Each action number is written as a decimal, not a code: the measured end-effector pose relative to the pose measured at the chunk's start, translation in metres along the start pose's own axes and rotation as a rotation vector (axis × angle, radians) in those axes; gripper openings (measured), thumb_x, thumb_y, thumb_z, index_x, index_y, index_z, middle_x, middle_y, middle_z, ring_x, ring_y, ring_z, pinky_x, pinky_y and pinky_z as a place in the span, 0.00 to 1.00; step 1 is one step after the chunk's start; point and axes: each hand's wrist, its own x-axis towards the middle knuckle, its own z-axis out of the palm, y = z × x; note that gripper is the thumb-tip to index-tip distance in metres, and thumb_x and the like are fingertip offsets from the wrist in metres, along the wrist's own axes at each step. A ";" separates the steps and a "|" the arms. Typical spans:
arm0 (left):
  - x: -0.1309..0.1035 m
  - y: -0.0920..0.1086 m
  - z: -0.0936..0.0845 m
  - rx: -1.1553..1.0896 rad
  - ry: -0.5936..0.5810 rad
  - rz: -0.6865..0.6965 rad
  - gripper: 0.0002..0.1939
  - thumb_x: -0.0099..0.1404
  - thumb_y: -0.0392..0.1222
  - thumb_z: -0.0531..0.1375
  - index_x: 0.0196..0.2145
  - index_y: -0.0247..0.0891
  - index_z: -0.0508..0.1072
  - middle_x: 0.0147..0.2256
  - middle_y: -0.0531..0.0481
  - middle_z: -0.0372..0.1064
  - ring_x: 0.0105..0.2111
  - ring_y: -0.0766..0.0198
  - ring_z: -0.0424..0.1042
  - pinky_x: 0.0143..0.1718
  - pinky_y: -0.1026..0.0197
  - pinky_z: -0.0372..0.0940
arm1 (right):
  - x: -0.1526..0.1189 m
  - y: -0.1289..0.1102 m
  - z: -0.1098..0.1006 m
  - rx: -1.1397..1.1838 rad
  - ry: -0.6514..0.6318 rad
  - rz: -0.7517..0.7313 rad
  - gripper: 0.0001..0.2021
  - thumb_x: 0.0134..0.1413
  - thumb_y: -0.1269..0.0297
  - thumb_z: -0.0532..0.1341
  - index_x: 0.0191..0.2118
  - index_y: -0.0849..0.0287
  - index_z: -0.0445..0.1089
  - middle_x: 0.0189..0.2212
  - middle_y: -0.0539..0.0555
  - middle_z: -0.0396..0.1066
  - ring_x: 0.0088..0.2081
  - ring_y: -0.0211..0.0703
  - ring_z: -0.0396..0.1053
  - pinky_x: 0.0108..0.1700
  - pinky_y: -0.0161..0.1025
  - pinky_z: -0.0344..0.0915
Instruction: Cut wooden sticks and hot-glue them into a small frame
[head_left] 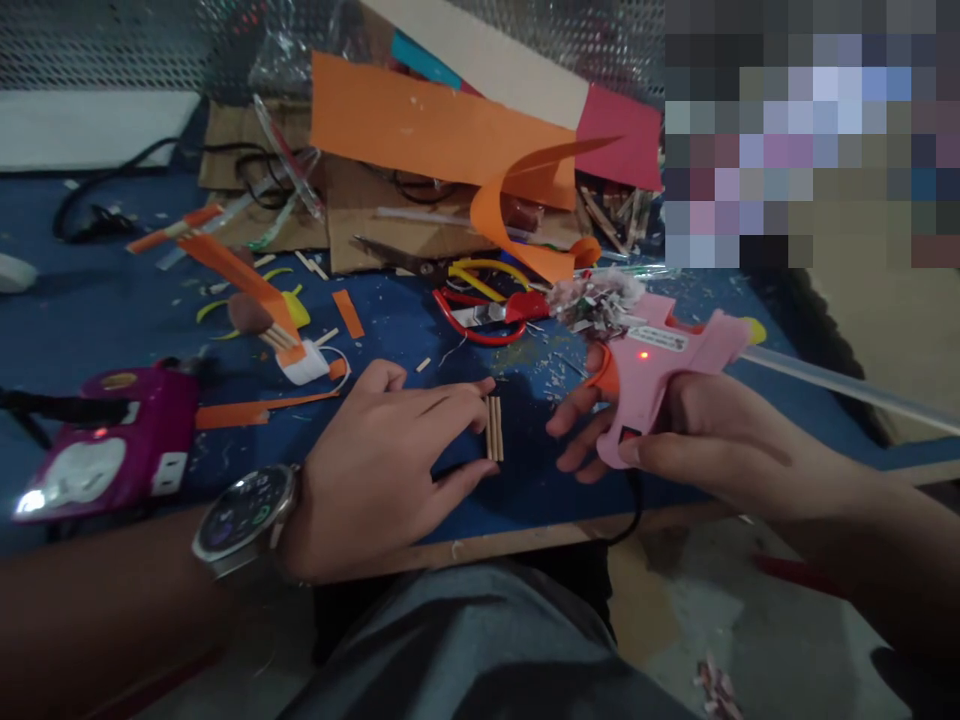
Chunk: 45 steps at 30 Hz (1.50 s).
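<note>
Between the thumb and fingertips of my left hand is a short row of thin wooden sticks, lying side by side on the blue tabletop. A watch is on my left wrist. My right hand is wrapped round a pink hot glue gun with a small red light lit. A long clear glue stick sticks out of its back. The gun's nozzle is hidden by a frayed clump of shiny shreds at its front. Red-handled scissors lie just beyond both hands.
At the left stand a purple device with a cable and an orange paper strip figure with a white ring. Orange card, cardboard and clear wrappers pile up at the back. Scraps litter the table. A wooden edge runs along the front.
</note>
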 end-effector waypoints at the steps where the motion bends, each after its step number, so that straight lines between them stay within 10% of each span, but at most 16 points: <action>1: 0.001 0.000 0.001 -0.002 -0.003 -0.008 0.12 0.76 0.46 0.70 0.47 0.44 0.70 0.50 0.51 0.86 0.43 0.51 0.84 0.51 0.46 0.57 | -0.001 0.001 0.000 0.026 0.000 0.006 0.10 0.68 0.64 0.73 0.53 0.53 0.84 0.48 0.55 0.87 0.45 0.47 0.89 0.47 0.35 0.88; 9: 0.005 0.001 0.004 0.002 0.003 -0.017 0.17 0.72 0.48 0.74 0.46 0.44 0.71 0.54 0.50 0.87 0.43 0.51 0.83 0.49 0.47 0.58 | -0.007 0.012 0.000 0.120 0.040 -0.015 0.11 0.68 0.70 0.71 0.54 0.53 0.83 0.49 0.54 0.87 0.46 0.43 0.89 0.49 0.34 0.87; 20: 0.002 0.001 0.002 -0.040 0.016 0.001 0.11 0.75 0.42 0.69 0.46 0.45 0.68 0.61 0.49 0.84 0.46 0.52 0.84 0.52 0.46 0.56 | -0.038 0.026 -0.036 0.174 0.590 -0.057 0.12 0.48 0.68 0.79 0.41 0.54 0.86 0.33 0.52 0.80 0.35 0.43 0.80 0.33 0.33 0.85; 30: -0.001 -0.005 -0.008 -0.134 0.068 -0.074 0.12 0.74 0.45 0.68 0.42 0.45 0.67 0.54 0.55 0.87 0.29 0.61 0.73 0.53 0.46 0.61 | -0.042 0.031 -0.044 0.107 0.649 0.048 0.15 0.44 0.59 0.81 0.38 0.56 0.84 0.30 0.54 0.82 0.27 0.38 0.73 0.26 0.29 0.76; 37: -0.001 -0.015 -0.016 -0.169 0.089 -0.187 0.14 0.70 0.54 0.69 0.39 0.45 0.71 0.39 0.53 0.85 0.25 0.62 0.66 0.44 0.50 0.66 | -0.052 0.040 -0.051 -0.085 0.738 0.008 0.25 0.50 0.49 0.78 0.52 0.53 0.84 0.33 0.50 0.82 0.27 0.40 0.73 0.28 0.36 0.75; 45: -0.003 -0.017 -0.022 -0.228 0.187 -0.162 0.16 0.71 0.56 0.69 0.42 0.44 0.72 0.48 0.46 0.86 0.26 0.63 0.68 0.33 0.54 0.66 | -0.067 0.027 -0.064 -0.502 0.862 -0.027 0.23 0.49 0.51 0.80 0.49 0.56 0.86 0.31 0.53 0.83 0.30 0.47 0.75 0.30 0.41 0.68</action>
